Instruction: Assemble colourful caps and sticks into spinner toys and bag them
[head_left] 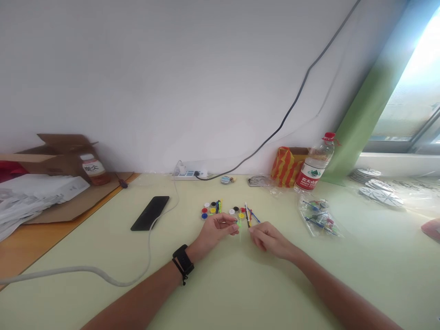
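Note:
My left hand (220, 228) is closed in a pinch, with a small bright green plastic piece (239, 223) at its fingertips. Just to the right, my right hand (271, 239) has its fingers curled together; whatever is between them is too small or hidden to name. Beyond its fingertips lie thin coloured sticks (248, 213) in white, red, yellow, black and blue. Small round discs (241, 215) in several colours sit between the hands, partly covered by my left fingers. A second group of discs (204, 211) and thin sticks (219, 206) lies behind my left hand.
A black phone (150, 213) and a white cable (150, 243) lie on the left. At the wall are a power strip (189, 174) and a small round tin (225, 180). On the right stand a water bottle (314, 162) and a clear bag of parts (320, 216).

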A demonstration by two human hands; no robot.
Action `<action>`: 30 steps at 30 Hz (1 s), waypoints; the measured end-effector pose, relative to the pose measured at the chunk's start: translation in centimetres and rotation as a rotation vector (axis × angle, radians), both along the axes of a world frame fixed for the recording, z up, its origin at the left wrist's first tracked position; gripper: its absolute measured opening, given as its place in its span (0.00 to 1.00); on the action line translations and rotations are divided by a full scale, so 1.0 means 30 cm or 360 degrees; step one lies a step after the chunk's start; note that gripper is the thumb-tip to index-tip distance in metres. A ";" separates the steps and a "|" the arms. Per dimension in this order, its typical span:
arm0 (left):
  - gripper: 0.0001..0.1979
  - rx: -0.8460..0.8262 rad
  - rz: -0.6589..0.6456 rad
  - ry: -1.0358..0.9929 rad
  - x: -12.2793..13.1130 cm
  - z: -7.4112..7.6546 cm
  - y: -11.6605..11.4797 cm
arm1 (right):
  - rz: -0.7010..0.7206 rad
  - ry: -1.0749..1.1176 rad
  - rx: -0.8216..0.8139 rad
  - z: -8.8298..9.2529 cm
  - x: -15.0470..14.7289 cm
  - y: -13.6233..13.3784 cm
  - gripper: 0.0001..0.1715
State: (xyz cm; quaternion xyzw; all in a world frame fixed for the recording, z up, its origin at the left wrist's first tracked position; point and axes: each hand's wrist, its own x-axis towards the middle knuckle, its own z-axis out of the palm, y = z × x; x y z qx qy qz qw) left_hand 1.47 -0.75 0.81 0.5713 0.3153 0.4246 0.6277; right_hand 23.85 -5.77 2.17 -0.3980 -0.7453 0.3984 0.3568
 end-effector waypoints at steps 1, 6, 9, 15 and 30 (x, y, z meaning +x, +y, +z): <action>0.17 0.0001 0.0006 0.0000 0.000 0.000 -0.001 | 0.0038 -0.0015 -0.0054 0.008 0.002 0.002 0.37; 0.18 -0.0002 -0.0007 0.0001 0.002 0.005 -0.006 | -0.0182 0.0135 0.0044 0.008 -0.011 0.004 0.22; 0.18 0.0019 0.0001 0.0005 0.002 0.009 -0.006 | -0.0186 0.0146 0.0093 -0.012 -0.021 -0.003 0.30; 0.20 -0.0007 0.0045 0.0007 0.003 0.019 -0.006 | -0.0252 0.0151 0.0149 -0.029 -0.023 -0.016 0.49; 0.19 -0.0032 0.0151 -0.0014 0.004 0.014 0.002 | -0.0152 0.0751 -0.0656 0.019 -0.020 -0.005 0.23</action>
